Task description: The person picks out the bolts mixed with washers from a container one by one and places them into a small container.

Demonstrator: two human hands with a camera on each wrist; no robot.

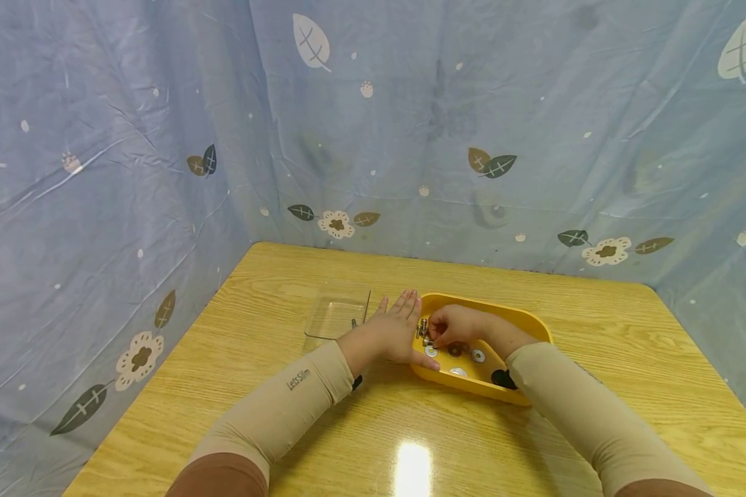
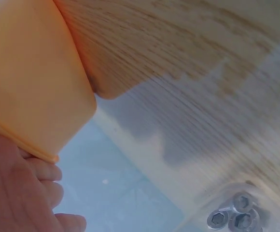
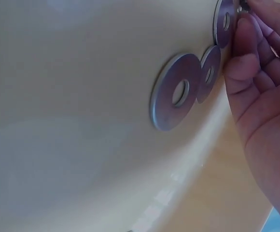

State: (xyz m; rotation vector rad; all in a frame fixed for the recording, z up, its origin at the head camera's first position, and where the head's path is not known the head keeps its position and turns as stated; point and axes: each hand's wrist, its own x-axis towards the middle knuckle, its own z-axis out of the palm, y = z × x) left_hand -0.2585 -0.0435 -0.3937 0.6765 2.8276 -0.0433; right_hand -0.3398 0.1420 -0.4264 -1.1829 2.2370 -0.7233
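Observation:
A yellow tray (image 1: 531,324) stands on the wooden table. Against its left end rests my left hand (image 1: 396,335), fingers straight along the rim and thumb spread toward the near side. Inside that end, my right hand (image 1: 456,324) has its thumb and fingers closed on a small metal bolt, mostly hidden by the fingertips. Several small bolts (image 1: 423,326) lie beside those fingers. Flat washers are spread over the tray floor, among them a silver washer (image 1: 478,355); the right wrist view shows a large washer (image 3: 176,92) near the right palm.
Left of the tray is a clear plastic box (image 1: 323,319), partly behind the left hand. Socket-head bolts (image 2: 242,203) sit in clear plastic in the left wrist view. A black object (image 1: 503,378) lies in the tray's near right part. Patterned curtains (image 1: 410,138) surround the table.

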